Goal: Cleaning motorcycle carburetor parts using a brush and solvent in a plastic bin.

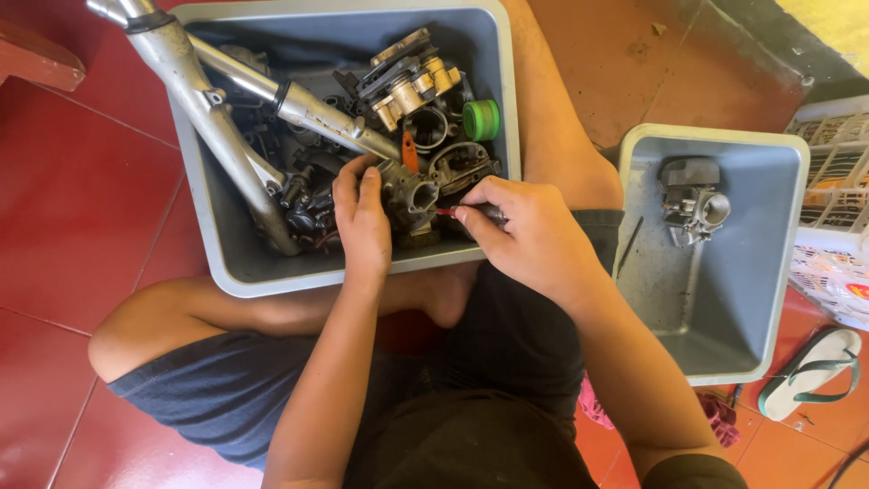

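Parts-crammed bin point(217, 244); roomy right bin point(724, 299)

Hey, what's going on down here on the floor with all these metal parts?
A person sits cross-legged on red tiles. Their left hand steadies a small metal engine part over a grey bin full of similar parts, while the right hand works a red-handled tool into it. A second grey bin beside them holds one part.

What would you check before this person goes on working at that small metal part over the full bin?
1. Left hand grips the carburetor: ok.
2. Right hand holds the red-handled screwdriver: ok.
3. Tip seated in a screw: cannot tell.
4. Part held above the grey bin, so drops land inside: ok.
5. Second bin within reach, holding one carburetor: ok.
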